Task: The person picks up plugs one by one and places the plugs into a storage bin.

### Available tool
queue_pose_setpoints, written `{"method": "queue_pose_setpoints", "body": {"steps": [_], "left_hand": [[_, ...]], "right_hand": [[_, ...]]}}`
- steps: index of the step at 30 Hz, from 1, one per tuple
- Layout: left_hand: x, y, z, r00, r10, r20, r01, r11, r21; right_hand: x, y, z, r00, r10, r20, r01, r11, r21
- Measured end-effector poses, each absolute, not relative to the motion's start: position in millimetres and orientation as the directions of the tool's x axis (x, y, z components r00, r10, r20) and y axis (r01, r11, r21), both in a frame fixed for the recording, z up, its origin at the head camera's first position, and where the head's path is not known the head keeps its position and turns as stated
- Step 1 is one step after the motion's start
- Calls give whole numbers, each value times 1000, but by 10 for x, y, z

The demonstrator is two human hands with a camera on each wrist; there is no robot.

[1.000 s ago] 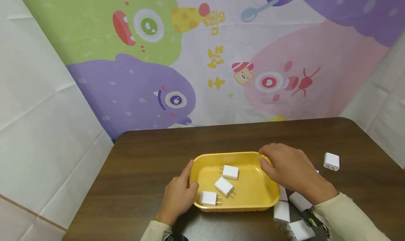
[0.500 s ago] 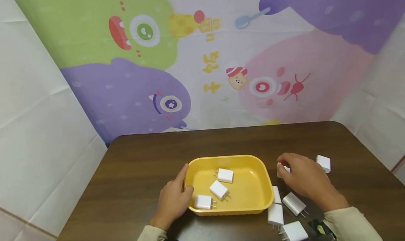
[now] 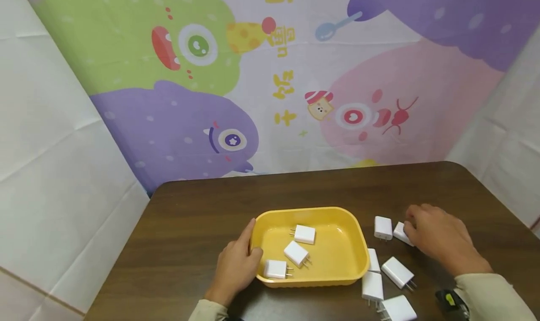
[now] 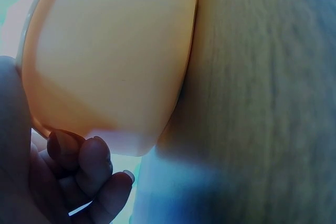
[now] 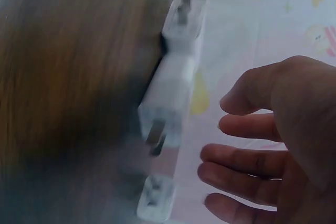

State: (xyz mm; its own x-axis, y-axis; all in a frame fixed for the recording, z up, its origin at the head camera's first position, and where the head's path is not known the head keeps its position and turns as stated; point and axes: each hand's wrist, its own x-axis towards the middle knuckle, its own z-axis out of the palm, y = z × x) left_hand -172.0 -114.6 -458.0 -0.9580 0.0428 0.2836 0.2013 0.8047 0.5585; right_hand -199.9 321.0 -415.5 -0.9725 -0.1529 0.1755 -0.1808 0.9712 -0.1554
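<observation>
A yellow tray (image 3: 312,279) stands mid-table with three white plug chargers (image 3: 296,253) in it. At its left end my left hand (image 3: 236,262) grips the rim, thumb toward the inside. The left wrist view shows that hand's fingers (image 4: 94,163) curled beside the tray's end wall (image 4: 115,66). My right hand (image 3: 440,236) is right of the tray, close by a white charger (image 3: 402,234) that it partly covers; contact is unclear. In the right wrist view its fingers (image 5: 236,158) are loosely bent with nothing between them, and chargers (image 5: 168,95) stand to their left, blurred.
Several more white chargers lie right of the tray: one (image 3: 383,228) behind, others (image 3: 372,286) along its right end, one (image 3: 398,272) farther right. Behind the brown table (image 3: 202,208) hangs a cartoon-print cloth (image 3: 287,143).
My right hand has left the tray's right rim and moved right, past one charger that now shows fully. The far-right charger no longer shows in its earlier place. The left hand keeps its grip.
</observation>
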Motion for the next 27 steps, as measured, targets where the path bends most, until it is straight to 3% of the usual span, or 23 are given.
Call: {"method": "queue_pose_setpoints", "body": {"steps": [7,27], "left_hand": [[-1714,-1135,-4569,-960,37,279,194,806,560],[-1702,-1133,-4569,-957,30,290,192,813,549]], "right_hand": [[-2064,3448,-4248,-966,-120,228,-156,977,-148],[-2171,3739,-4253,-998,14,-67,26,983,-181]]}}
